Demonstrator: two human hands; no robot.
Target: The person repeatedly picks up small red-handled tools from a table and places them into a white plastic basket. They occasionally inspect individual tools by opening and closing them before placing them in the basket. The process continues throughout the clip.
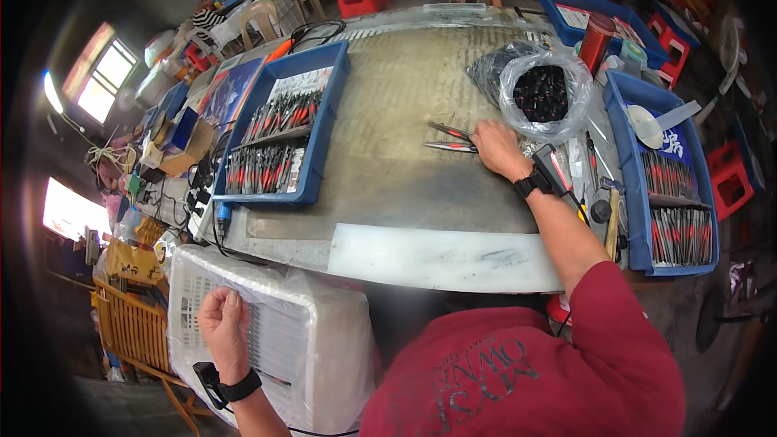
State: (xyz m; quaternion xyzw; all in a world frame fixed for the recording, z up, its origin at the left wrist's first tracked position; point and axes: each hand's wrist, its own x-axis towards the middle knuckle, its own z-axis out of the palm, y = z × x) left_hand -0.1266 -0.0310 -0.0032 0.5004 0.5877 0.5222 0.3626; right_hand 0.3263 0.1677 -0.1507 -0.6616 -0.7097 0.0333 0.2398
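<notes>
My right hand (498, 148) rests low over the worktable, its fingers curled at the ends of slender black-and-red pointed tools (453, 137). The tools point left across the table; their exact kind cannot be made out. The fingertips are partly hidden. A clear plastic bag (584, 89) full of small black pieces with red specks stands just beyond this hand. My left hand (224, 320) is raised over a white plastic crate (279, 269) lined with clear plastic. Its thumb and fingers are pinched together, and anything between them is too small to see.
A blue tray (317, 158) with rows of similar tools stands on the left; another blue tray (639, 222) is at the right. A hammer-like tool (613, 222) lies beside it. A white strip (437, 257) runs along the near edge. A red cylinder (596, 40) stands far right.
</notes>
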